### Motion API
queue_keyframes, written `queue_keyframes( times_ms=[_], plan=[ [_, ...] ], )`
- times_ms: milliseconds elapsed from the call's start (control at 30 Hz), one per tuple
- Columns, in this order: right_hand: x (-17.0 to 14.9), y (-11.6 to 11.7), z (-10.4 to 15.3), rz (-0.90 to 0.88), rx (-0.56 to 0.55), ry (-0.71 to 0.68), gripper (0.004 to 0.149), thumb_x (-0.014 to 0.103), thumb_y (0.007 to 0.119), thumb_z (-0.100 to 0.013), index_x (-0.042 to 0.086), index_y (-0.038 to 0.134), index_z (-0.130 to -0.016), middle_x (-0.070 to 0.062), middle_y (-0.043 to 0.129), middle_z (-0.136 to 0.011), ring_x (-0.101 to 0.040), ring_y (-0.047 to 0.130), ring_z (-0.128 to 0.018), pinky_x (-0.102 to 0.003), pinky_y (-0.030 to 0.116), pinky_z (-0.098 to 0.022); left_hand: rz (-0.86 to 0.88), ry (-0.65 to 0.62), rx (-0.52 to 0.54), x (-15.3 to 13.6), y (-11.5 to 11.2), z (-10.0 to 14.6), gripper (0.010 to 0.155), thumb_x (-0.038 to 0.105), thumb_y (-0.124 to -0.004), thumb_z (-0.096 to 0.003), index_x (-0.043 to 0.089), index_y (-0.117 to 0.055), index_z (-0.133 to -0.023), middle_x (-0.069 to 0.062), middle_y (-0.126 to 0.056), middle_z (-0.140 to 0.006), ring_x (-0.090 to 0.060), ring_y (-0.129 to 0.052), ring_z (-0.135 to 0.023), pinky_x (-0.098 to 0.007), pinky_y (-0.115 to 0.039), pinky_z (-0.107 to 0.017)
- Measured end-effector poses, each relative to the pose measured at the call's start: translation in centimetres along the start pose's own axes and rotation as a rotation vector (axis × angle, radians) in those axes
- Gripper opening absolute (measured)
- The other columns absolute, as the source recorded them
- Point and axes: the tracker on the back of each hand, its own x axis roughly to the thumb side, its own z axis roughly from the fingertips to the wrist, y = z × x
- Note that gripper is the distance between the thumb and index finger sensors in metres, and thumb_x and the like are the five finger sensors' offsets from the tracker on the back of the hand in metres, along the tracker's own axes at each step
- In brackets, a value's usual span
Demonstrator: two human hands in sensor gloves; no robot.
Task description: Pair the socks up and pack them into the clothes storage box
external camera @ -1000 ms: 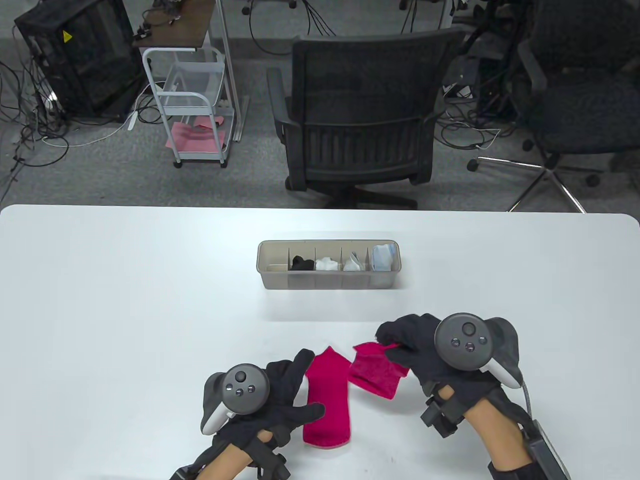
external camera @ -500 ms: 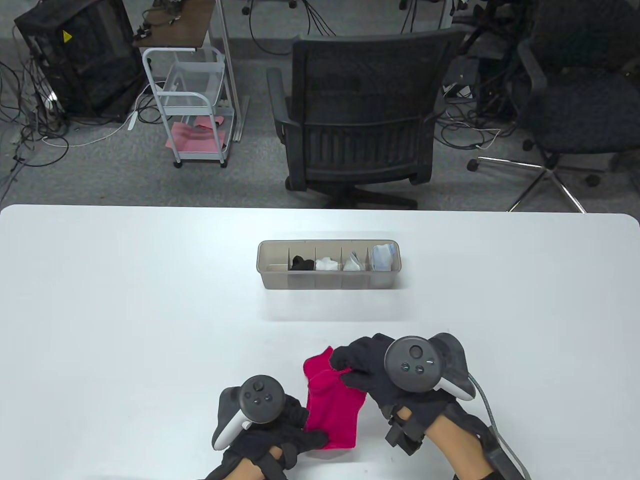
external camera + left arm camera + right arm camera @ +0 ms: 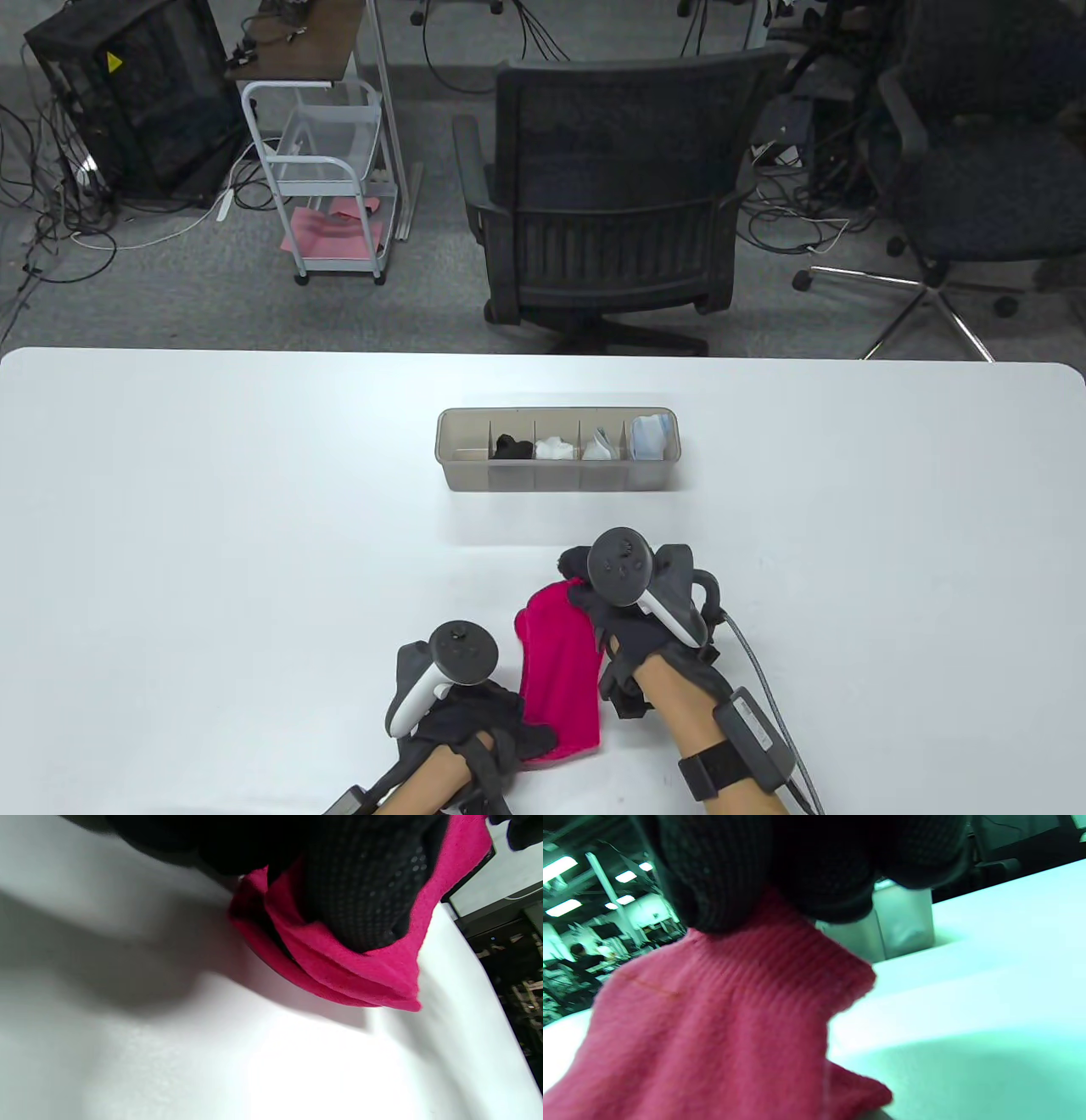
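Two bright pink socks (image 3: 556,671) lie stacked lengthwise on the white table (image 3: 212,526), near its front edge. My right hand (image 3: 579,579) pinches their far cuff end; in the right wrist view the gloved fingers (image 3: 721,878) clamp the ribbed pink socks (image 3: 712,1018). My left hand (image 3: 530,737) grips the near end. The left wrist view shows layered edges of the pink socks (image 3: 360,980) folded around a dotted glove finger (image 3: 369,899). Mid-table stands the translucent storage box (image 3: 557,484), its leftmost cell bare, the others holding black, white, pale and blue socks.
An office chair (image 3: 607,204) stands behind the table's far edge, with a wire cart (image 3: 327,178) at the back left. The storage box wall (image 3: 903,929) shows just beyond the socks in the right wrist view.
My right hand carried its pink sock leftward and laid it over the other one. My left hand drew back and closed on the near end of the pair.
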Motion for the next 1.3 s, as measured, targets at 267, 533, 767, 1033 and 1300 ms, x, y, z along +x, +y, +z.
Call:
queue_keyframes(
  times_ms=[267,533,767,1033,1300],
  plan=[
    [-0.3,3.9,-2.0,-0.037,-0.02,0.155,0.04,0.042,0.091,-0.035,0.052,0.086,-0.073,0.011,0.1,-0.075,-0.013,0.094,-0.056,-0.039,0.076,-0.049,0.032,0.027,-0.015,-0.1,0.1,-0.4,0.036,0.037,-0.089,-0.0418,0.02,-0.095,-0.073,-0.009,-0.075,-0.066,-0.035,-0.069,-0.05,-0.056,-0.061,-0.04],
    [0.2,6.9,-3.3,0.081,0.027,0.209,0.039,0.043,0.092,-0.034,0.052,0.088,-0.072,0.011,0.099,-0.074,-0.014,0.092,-0.058,-0.039,0.074,-0.051,-0.019,0.026,-0.005,0.1,-0.3,-0.2,0.038,0.046,-0.085,-0.0431,0.023,-0.09,-0.073,-0.006,-0.072,-0.067,-0.033,-0.067,-0.051,-0.054,-0.06,-0.04],
    [0.3,7.5,-3.6,0.121,0.04,0.217,0.039,0.043,0.092,-0.033,0.053,0.089,-0.07,0.012,0.098,-0.074,-0.015,0.091,-0.061,-0.04,0.073,-0.053,-0.081,0.011,-0.013,0.5,-0.7,0.8,0.044,0.046,-0.083,-0.0438,0.023,-0.083,-0.082,-0.008,-0.07,-0.074,-0.035,-0.067,-0.054,-0.055,-0.058,-0.042],
    [0.0,7.5,-3.6,0.111,0.043,0.211,0.038,0.044,0.091,-0.033,0.055,0.088,-0.07,0.014,0.097,-0.074,-0.016,0.091,-0.063,-0.041,0.072,-0.053,-0.22,0.038,-0.036,1.0,1.1,4.5,0.069,0.044,-0.083,-0.0442,0.006,-0.072,-0.101,-0.02,-0.072,-0.077,-0.041,-0.066,-0.054,-0.058,-0.056,-0.041],
    [0.1,4.7,-2.2,0.067,-0.019,0.144,0.058,0.045,0.086,-0.036,0.046,0.07,-0.091,0.002,0.082,-0.099,-0.022,0.084,-0.076,-0.044,0.069,-0.057,-0.259,-0.035,0.232,0.5,5.2,7.0,0.061,0.031,-0.089,-0.0426,0.015,-0.074,-0.1,-0.019,-0.072,-0.08,-0.042,-0.066,-0.056,-0.059,-0.056,-0.042]
  ],
)
